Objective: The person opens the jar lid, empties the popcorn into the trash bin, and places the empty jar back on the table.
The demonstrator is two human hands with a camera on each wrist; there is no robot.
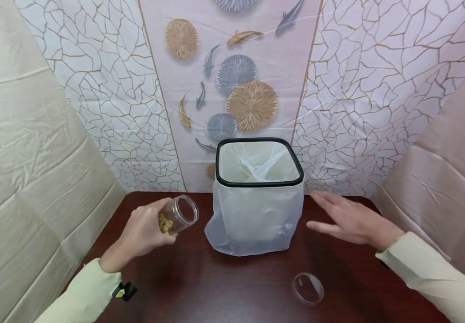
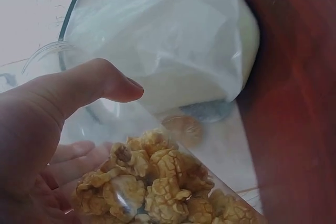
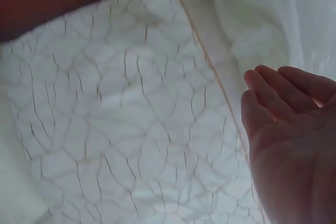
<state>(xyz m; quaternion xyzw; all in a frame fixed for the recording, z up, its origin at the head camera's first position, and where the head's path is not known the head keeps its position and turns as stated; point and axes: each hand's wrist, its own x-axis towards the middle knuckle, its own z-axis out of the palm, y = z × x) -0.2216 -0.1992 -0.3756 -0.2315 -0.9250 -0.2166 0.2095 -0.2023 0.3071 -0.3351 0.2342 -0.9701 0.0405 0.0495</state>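
Observation:
My left hand [image 1: 141, 229] grips a clear jar [image 1: 180, 215] above the table, left of the bin. The jar is tilted, its uncovered mouth facing right toward the bin. Inside, caramel popcorn [image 2: 163, 182] lies near the bottom, seen close up in the left wrist view. A bin [image 1: 256, 215] with a black rim and a white plastic liner stands at the table's back middle. My right hand [image 1: 349, 220] hovers right of the bin, fingers extended, holding nothing. On the table below it lies a round clear lid [image 1: 308, 288].
The dark red-brown table [image 1: 216, 291] carries the bin and lid. Behind it hangs a patterned cloth backdrop [image 1: 337, 112], with beige fabric [image 1: 18, 157] at the left side and more at the right.

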